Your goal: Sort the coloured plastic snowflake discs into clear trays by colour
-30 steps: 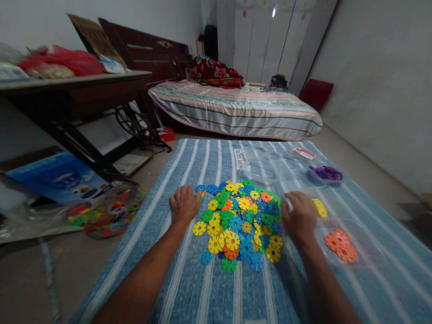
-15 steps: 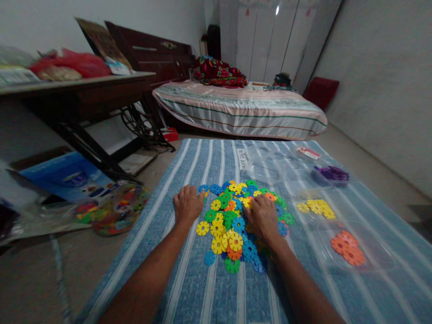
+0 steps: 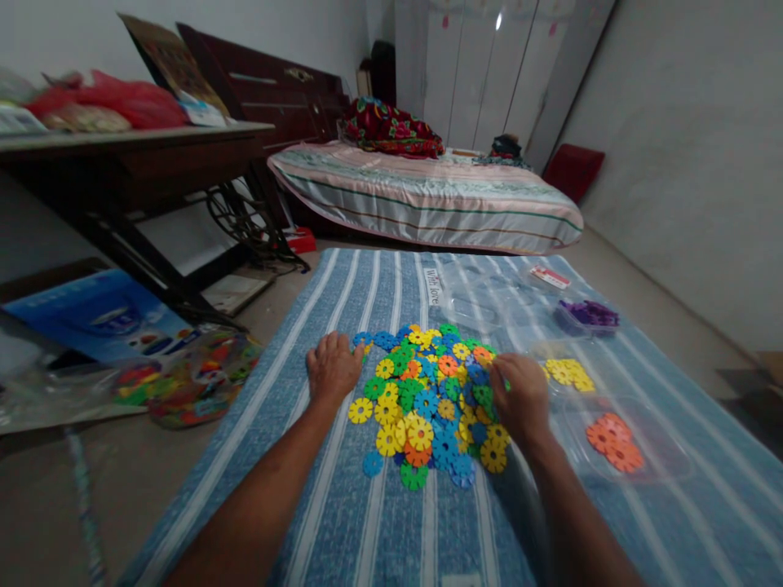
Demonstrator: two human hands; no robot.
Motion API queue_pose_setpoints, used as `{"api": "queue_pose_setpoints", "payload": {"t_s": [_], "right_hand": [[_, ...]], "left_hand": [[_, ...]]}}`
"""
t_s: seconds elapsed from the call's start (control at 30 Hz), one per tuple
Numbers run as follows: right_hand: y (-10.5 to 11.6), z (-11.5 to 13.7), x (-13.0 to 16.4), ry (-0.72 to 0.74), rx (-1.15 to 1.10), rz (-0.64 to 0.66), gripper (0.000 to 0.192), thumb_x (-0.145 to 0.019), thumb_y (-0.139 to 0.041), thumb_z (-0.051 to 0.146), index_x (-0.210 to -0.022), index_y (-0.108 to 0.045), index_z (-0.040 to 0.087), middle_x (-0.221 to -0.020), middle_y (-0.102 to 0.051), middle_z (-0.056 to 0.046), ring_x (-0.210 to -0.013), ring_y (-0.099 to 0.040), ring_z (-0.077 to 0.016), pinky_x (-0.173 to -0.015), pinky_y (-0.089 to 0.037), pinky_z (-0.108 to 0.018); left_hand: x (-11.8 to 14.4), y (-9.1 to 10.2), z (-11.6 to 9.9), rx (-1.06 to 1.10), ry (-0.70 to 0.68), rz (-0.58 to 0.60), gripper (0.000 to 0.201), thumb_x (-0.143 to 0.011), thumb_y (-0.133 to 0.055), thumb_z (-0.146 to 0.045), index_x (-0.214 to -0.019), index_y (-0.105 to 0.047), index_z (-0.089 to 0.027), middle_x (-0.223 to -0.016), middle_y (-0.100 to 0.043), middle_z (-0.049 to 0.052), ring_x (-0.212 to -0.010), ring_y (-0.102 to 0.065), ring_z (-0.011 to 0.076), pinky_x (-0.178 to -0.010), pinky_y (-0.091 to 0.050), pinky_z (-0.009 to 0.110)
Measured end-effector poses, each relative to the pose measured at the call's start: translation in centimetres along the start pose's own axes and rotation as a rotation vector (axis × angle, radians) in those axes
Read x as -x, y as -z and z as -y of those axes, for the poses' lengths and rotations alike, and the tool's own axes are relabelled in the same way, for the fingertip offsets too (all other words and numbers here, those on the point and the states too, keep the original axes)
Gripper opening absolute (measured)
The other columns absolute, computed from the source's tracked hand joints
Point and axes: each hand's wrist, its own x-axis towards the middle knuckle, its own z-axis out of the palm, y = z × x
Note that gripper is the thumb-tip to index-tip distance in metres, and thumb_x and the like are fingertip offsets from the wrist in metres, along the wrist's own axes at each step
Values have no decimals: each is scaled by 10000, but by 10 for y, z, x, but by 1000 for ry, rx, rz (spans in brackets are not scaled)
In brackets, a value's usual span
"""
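Note:
A pile of flat plastic snowflake discs (image 3: 428,399) in yellow, green, blue and orange lies on a blue striped mat (image 3: 360,530). My left hand (image 3: 333,368) rests palm down on the mat at the pile's left edge, touching the nearest discs. My right hand (image 3: 519,399) lies on the pile's right edge with its fingers bent over green and blue discs; whether it grips one is hidden. To its right, clear trays hold sorted yellow discs (image 3: 566,372) and orange discs (image 3: 615,444).
A tray of purple pieces (image 3: 587,314) and an empty clear tray (image 3: 483,297) sit at the mat's far end. A bag of coloured pieces (image 3: 196,379) and a blue box (image 3: 91,318) lie on the floor at left, below a dark table (image 3: 134,155). A bed (image 3: 428,196) stands behind.
My right hand went from the yellow tray to the pile's middle, then back to the pile's right edge. My left hand stayed in place.

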Motion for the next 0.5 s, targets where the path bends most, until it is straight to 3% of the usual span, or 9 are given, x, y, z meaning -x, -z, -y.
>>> {"api": "queue_pose_setpoints", "payload": {"t_s": [0.23, 0.37, 0.5], "right_hand": [[45, -62, -6, -240, 384, -132, 171, -902, -532, 250, -835, -671, 176, -793, -696, -107, -750, -600, -247, -728, -391, -364], [41, -51, 3, -221, 251, -76, 190, -905, -521, 269, -889, -682, 169, -846, -703, -121, -807, -617, -255, -766, -434, -373], [21, -19, 20, -92, 4, 171, 224, -931, -516, 322, -895, -692, 189, -911, -701, -103, -879, -625, -230, -833, -475, -361]], "left_hand": [[0, 2, -1, 7, -5, 15, 419, -963, -372, -424, -1138, -609, -126, -1349, -578, 192, -1263, -492, 322, -983, -377, 462], [-1, -1, 0, -5, -7, 0, 434, -961, -366, -434, -1143, -604, -120, -1314, -593, 197, -1229, -508, 321, -963, -377, 459], [-1, -4, 2, -12, -13, -16, 430, -961, -354, -443, -1122, -611, -138, -1261, -617, 187, -1195, -521, 315, -945, -378, 450]]}}
